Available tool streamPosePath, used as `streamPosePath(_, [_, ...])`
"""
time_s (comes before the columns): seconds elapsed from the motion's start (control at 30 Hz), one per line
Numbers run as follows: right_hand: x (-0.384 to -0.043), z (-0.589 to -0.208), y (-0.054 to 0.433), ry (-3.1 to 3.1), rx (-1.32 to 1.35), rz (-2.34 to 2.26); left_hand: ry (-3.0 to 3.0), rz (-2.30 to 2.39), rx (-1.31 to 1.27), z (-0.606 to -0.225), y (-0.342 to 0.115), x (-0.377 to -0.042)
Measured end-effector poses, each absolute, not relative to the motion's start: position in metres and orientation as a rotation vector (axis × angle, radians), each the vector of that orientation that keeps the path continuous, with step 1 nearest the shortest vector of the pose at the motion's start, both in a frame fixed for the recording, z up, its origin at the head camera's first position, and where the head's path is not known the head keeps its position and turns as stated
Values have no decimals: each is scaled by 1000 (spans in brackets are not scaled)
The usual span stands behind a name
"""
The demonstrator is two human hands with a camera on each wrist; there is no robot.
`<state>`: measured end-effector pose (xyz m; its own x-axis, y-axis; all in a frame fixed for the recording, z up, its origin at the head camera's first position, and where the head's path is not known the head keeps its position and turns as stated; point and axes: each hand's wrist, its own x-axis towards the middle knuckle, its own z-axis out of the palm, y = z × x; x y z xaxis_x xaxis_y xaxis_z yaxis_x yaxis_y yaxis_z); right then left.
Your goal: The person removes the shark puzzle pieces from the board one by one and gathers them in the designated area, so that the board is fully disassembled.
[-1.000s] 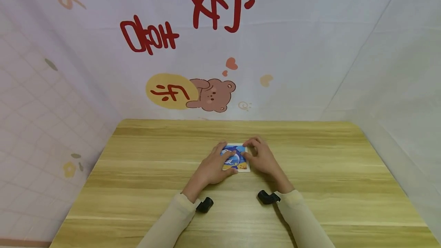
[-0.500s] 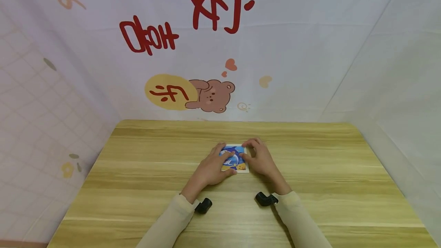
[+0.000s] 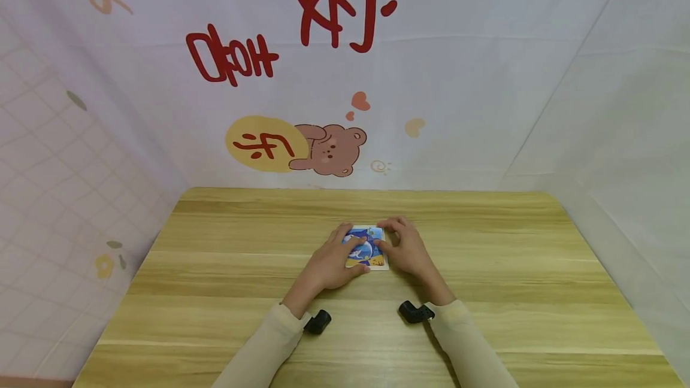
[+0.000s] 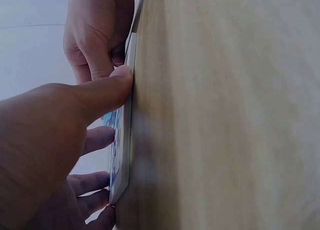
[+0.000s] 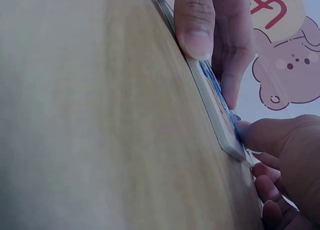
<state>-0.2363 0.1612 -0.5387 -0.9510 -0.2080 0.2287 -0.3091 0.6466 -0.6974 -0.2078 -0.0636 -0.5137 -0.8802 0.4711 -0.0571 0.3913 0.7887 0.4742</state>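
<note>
1. Holding a picture board (image 3: 371, 252) flat on the desk (image 3: 501, 268), midway between side edges, toward the far edge.
2. Gripping its left part with the spread left hand (image 3: 334, 262).
3. Gripping about its far right corner with the right hand (image 3: 408, 249), fingers bent.

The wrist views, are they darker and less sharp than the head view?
Yes: head view, brighter, grain of the table and colours of the picture board plain; left wrist view, dim, table grain smeared; right wrist view, dim too, table soft, left hand clearer.
</note>
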Motion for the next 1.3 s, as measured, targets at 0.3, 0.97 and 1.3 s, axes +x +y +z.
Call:
streamPosePath(0.3, [-235,-536,162,-2736,409,1191,2796,685,679,-514,-62,-208])
streamPosePath(0.97, [-233,-529,167,-2676,250,1471,2788,735,681,-512,-64,-207])
streamPosePath(1.3, [-237,-520,201,-2731,144,1597,2804,739,674,-517,-64,-208])
